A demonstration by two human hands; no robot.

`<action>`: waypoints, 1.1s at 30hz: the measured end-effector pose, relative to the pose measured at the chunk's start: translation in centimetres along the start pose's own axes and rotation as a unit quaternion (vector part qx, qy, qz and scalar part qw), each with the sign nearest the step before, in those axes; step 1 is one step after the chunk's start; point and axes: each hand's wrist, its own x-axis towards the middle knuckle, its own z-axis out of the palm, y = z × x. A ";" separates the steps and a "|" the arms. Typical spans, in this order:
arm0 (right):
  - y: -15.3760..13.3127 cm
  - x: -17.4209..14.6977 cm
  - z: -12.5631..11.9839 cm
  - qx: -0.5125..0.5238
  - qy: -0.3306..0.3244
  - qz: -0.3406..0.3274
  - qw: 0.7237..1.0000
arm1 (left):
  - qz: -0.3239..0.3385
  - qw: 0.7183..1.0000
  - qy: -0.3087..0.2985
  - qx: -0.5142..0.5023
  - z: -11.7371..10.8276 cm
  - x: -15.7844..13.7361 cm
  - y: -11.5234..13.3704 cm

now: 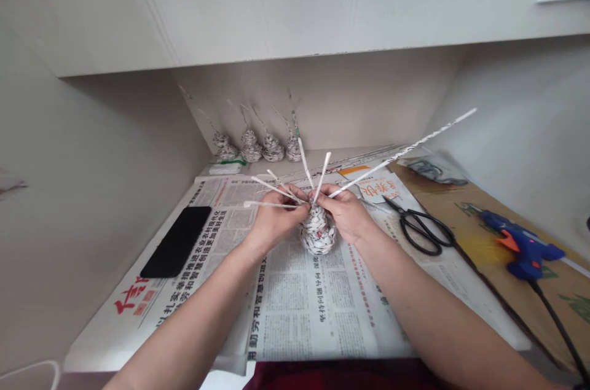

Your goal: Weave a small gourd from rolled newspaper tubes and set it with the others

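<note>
Between my hands stands a small gourd-shaped piece woven from rolled newspaper point(318, 235), upright above the newspaper sheets. Several white paper strips point(303, 159) fan out from its top. My left hand point(281, 209) is closed in a pinch at the upper left of the woven gourd, with some strips passing by its fingers. At the upper right, my right hand point(343, 209) pinches the base of a long rolled paper strip point(405, 150) that slants up to the right. The fingertips partly hide the gourd's neck.
Newspaper point(295, 316) covers the table. A black phone point(177, 241) lies left; black scissors point(421, 227) lie right. Beyond them a blue glue gun point(525, 249) rests on cardboard point(488, 249). Several finished woven gourds point(251, 147) line the back. A white panel point(295, 3) overhangs the table.
</note>
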 end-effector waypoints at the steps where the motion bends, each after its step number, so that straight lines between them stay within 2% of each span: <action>1: 0.0 0.0 -0.1 -0.020 -0.003 -0.009 1.000 | -0.002 1.000 0.000 0.000 0.0 0.0 0.0; 5: 0.4 0.3 -0.4 -0.091 0.006 -0.038 0.995 | 0.005 0.999 0.004 -0.034 0.0 0.2 -0.5; 8: 0.7 0.6 -0.9 -0.218 0.046 -0.061 0.973 | -0.002 0.997 -0.010 -0.070 0.1 0.3 -0.9; 10: 0.6 0.8 -1.4 -0.359 0.075 -0.060 0.928 | -0.013 0.996 -0.019 -0.081 0.2 0.4 -1.2; 13: 0.0 0.7 -2.4 -0.564 0.110 -0.064 0.816 | -0.017 0.996 -0.019 -0.090 0.3 0.4 -1.4; 15: -0.7 0.5 -3.0 -0.650 0.134 -0.076 0.744 | -0.013 0.996 -0.012 -0.083 0.4 0.4 -1.4; 17: -1.4 0.1 -3.3 -0.686 0.153 -0.104 0.704 | -0.006 0.997 -0.004 -0.074 0.5 0.4 -1.3; 18: -1.8 -0.1 -3.3 -0.685 0.153 -0.138 0.699 | -0.003 0.997 -0.001 -0.071 0.6 0.3 -1.2; 19: -2.2 -0.3 -3.2 -0.669 0.142 -0.178 0.708 | -0.002 0.998 0.001 -0.069 0.6 0.3 -1.2; 21: -2.8 -0.8 -2.7 -0.598 0.070 -0.240 0.762 | -0.005 0.998 0.003 -0.069 0.6 0.3 -1.1; 23: -3.0 -1.2 -2.1 -0.505 -0.025 -0.235 0.830 | -0.010 0.997 0.003 -0.077 0.6 0.3 -1.1; 25: -2.8 -1.5 -1.5 -0.440 -0.063 -0.206 0.872 | -0.013 0.996 0.003 -0.088 0.6 0.4 -1.3; 29: -1.6 -1.2 -1.3 -0.391 -0.018 -0.191 0.900 | -0.017 0.996 -0.012 -0.086 0.5 0.5 -1.4; 33: -0.7 -0.7 -1.4 -0.342 -0.011 -0.175 0.923 | -0.005 0.998 -0.022 -0.059 0.2 0.5 -1.4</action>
